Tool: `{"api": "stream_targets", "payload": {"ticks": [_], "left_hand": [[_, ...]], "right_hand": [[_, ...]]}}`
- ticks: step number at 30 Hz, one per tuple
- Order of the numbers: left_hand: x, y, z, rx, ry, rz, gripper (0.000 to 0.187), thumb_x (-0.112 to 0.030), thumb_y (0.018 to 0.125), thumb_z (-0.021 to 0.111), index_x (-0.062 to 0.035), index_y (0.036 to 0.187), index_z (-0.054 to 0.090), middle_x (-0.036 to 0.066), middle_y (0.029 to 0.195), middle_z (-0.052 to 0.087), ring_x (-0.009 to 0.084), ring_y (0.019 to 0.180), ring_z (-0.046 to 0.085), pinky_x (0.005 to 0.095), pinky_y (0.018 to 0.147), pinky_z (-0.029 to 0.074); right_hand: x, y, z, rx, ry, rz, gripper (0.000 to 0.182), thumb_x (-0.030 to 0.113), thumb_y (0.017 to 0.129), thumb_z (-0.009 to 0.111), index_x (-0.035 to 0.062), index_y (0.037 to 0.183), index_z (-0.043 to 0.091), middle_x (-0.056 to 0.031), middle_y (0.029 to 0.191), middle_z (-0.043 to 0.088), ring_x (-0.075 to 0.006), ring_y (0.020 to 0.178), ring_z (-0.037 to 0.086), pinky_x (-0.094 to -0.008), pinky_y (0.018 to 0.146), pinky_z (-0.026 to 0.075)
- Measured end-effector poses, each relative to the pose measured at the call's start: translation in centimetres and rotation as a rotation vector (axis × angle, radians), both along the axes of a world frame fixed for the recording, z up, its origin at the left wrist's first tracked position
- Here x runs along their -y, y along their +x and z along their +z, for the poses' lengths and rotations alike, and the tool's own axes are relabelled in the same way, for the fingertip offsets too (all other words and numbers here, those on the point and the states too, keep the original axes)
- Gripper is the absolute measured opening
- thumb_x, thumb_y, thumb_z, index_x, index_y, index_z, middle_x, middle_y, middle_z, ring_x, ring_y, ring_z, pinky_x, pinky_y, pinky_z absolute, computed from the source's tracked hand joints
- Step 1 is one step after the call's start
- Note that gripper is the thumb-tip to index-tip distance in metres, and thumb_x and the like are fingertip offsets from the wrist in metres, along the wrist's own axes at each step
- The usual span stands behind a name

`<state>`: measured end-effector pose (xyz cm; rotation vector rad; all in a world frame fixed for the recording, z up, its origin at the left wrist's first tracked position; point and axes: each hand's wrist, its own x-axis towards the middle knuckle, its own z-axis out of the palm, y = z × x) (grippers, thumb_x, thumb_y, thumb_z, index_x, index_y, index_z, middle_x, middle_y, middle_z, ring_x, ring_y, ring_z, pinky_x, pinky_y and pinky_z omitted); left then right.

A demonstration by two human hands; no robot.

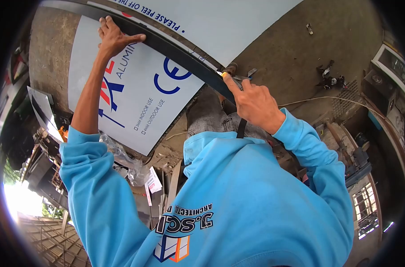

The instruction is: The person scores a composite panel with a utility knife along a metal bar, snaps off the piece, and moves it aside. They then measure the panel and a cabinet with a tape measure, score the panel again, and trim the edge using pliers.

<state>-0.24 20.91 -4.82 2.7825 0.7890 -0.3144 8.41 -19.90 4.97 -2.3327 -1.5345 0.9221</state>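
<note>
My left hand presses down on a long dark metal bar, its fingers spread and thumb stretched out along it. The bar lies diagonally across a white printed aluminium panel with blue and red lettering. At the bar's near end, my right hand is closed around a utility knife. The index finger lies along the knife's yellow front, and the short blade points at the bar's far edge, close to the panel's edge. Most of the knife is hidden in my palm.
Brown concrete floor lies beyond the panel, with dark scraps on it. A thin cable runs off to the right. Crumpled clear plastic and a paper label lie at my left. A metal grate stands on the right.
</note>
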Motion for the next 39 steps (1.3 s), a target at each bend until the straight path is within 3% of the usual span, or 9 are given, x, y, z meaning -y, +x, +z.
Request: {"api": "stream_targets", "payload": {"ticks": [3, 9, 11, 13, 17, 22, 26, 31, 39], "left_hand": [[0.3, 0.6, 0.7, -0.040, 0.001, 0.018, 0.136, -0.068, 0.044, 0.076, 0.0116, 0.135, 0.014, 0.040, 0.137, 0.010, 0.0548, 0.129, 0.008, 0.0695, 0.095, 0.016], [1.1, 1.3, 2.0, -0.210, -0.003, 0.096, 0.138, -0.066, 0.045, 0.077, 0.0126, 0.135, 0.009, 0.037, 0.140, 0.006, 0.0482, 0.132, 0.004, 0.0532, 0.107, 0.013], [0.2, 0.3, 0.3, -0.034, -0.019, 0.044, 0.140, -0.065, 0.043, 0.078, 0.0114, 0.136, 0.006, 0.036, 0.140, 0.004, 0.0476, 0.132, 0.005, 0.0664, 0.096, 0.022], [0.1, 0.6, 0.5, -0.136, 0.004, 0.061, 0.144, -0.064, 0.041, 0.079, 0.0121, 0.135, 0.000, 0.034, 0.142, 0.001, 0.0440, 0.134, 0.003, 0.0603, 0.100, 0.023], [1.6, 1.5, 2.7, -0.132, -0.127, 0.198, 0.148, -0.056, 0.037, 0.084, 0.0093, 0.136, -0.004, 0.029, 0.144, -0.007, 0.0441, 0.134, 0.003, 0.0670, 0.096, 0.022], [2.4, 2.4, 5.2, -0.204, -0.215, 0.285, 0.149, -0.053, 0.034, 0.086, 0.0105, 0.136, -0.003, 0.029, 0.144, -0.008, 0.0448, 0.134, 0.000, 0.0670, 0.096, 0.022], [1.9, 1.5, 3.4, -0.040, -0.225, 0.216, 0.147, -0.048, 0.036, 0.087, 0.0091, 0.137, -0.003, 0.029, 0.144, -0.007, 0.0450, 0.134, -0.001, 0.0681, 0.096, 0.021], [2.4, 2.9, 6.2, -0.248, -0.287, 0.319, 0.144, -0.045, 0.039, 0.088, 0.0064, 0.137, -0.004, 0.028, 0.145, -0.007, 0.0431, 0.135, -0.001, 0.0704, 0.095, 0.020], [2.1, 2.4, 5.4, -0.191, -0.306, 0.317, 0.147, -0.050, 0.037, 0.087, 0.0036, 0.138, -0.006, 0.027, 0.144, -0.009, 0.0446, 0.134, -0.004, 0.0720, 0.093, 0.018]], "right_hand": [[0.9, 0.0, 0.2, -0.001, -0.021, 0.010, 0.059, 0.008, 0.071, 0.059, 0.0002, 0.127, 0.040, -0.0198, 0.075, 0.055, -0.0286, 0.056, 0.060, -0.0365, 0.049, 0.049], [1.4, 0.3, 0.3, -0.023, -0.045, -0.011, 0.058, 0.008, 0.072, 0.058, 0.0023, 0.127, 0.040, -0.0200, 0.077, 0.056, -0.0300, 0.056, 0.060, -0.0385, 0.049, 0.048], [1.1, 1.0, 1.1, -0.029, -0.024, -0.014, 0.058, 0.008, 0.072, 0.058, 0.0034, 0.128, 0.040, -0.0196, 0.076, 0.056, -0.0309, 0.055, 0.059, -0.0393, 0.048, 0.048], [-1.0, 2.3, 2.9, -0.023, 0.044, -0.093, 0.057, 0.008, 0.074, 0.058, 0.0067, 0.129, 0.040, -0.0183, 0.071, 0.056, -0.0324, 0.053, 0.058, -0.0408, 0.047, 0.047], [-10.6, 4.6, 3.1, -0.028, 0.364, -0.275, 0.048, 0.010, 0.081, 0.055, 0.0074, 0.126, 0.042, -0.0156, 0.066, 0.055, -0.0340, 0.053, 0.057, -0.0416, 0.048, 0.047], [-27.6, 5.7, -3.1, -0.009, 0.425, -0.233, 0.042, 0.016, 0.082, 0.053, 0.0023, 0.120, 0.042, -0.0211, 0.077, 0.061, -0.0369, 0.068, 0.063, -0.0435, 0.060, 0.051], [-36.5, 6.0, -3.6, -0.012, 0.421, -0.174, 0.041, 0.015, 0.080, 0.053, 0.0010, 0.118, 0.044, -0.0226, 0.081, 0.062, -0.0368, 0.072, 0.063, -0.0425, 0.064, 0.052], [-42.1, 5.7, -5.2, -0.008, 0.391, -0.133, 0.033, 0.010, 0.079, 0.048, 0.0007, 0.111, 0.046, -0.0258, 0.086, 0.061, -0.0376, 0.076, 0.064, -0.0425, 0.068, 0.052], [-43.4, 6.0, -5.2, -0.001, 0.310, -0.061, 0.030, 0.009, 0.080, 0.046, 0.0004, 0.108, 0.048, -0.0236, 0.081, 0.063, -0.0366, 0.078, 0.064, -0.0421, 0.068, 0.052]]}}
